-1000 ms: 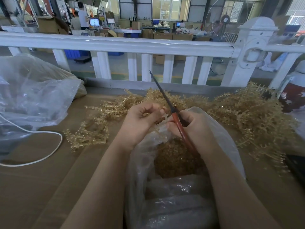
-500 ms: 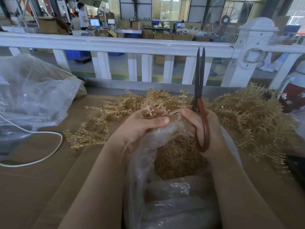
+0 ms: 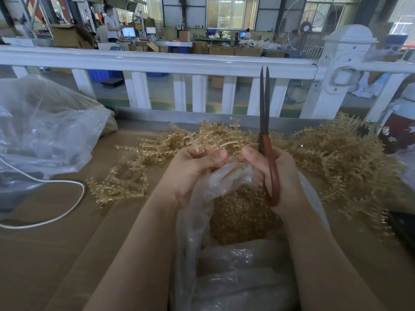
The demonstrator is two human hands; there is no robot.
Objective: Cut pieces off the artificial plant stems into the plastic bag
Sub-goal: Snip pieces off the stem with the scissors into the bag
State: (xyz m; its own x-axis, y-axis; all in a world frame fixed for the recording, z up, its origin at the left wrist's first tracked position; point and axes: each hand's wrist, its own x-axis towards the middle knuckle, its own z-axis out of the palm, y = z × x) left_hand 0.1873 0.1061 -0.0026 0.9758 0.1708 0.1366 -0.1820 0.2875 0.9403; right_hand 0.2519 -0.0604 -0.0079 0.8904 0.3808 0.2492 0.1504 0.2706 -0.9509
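Gold plastic stem (image 3: 226, 143) sits pinched in your left hand (image 3: 195, 167) above the bag (image 3: 202, 221), so cuttings drop in, while your right hand (image 3: 276, 173) grips the scissors (image 3: 266, 135), blades at twelve o'clock, clear.

— What have you got over the plastic bag (image 3: 195, 223)?

— My left hand (image 3: 193, 167) pinches a golden artificial stem (image 3: 226, 143) just above the bag's open mouth. My right hand (image 3: 276, 173) grips the red-handled scissors (image 3: 266, 140) beside it, blades upright and nearly together.

— And the bag?

— Clear, crumpled, standing open between my forearms, with a heap of cut golden pieces (image 3: 242, 216) inside.

— The other stems?

— A tangled pile (image 3: 336, 158) lies behind and right of the bag; a few loose sprigs (image 3: 119, 185) lie to its left.
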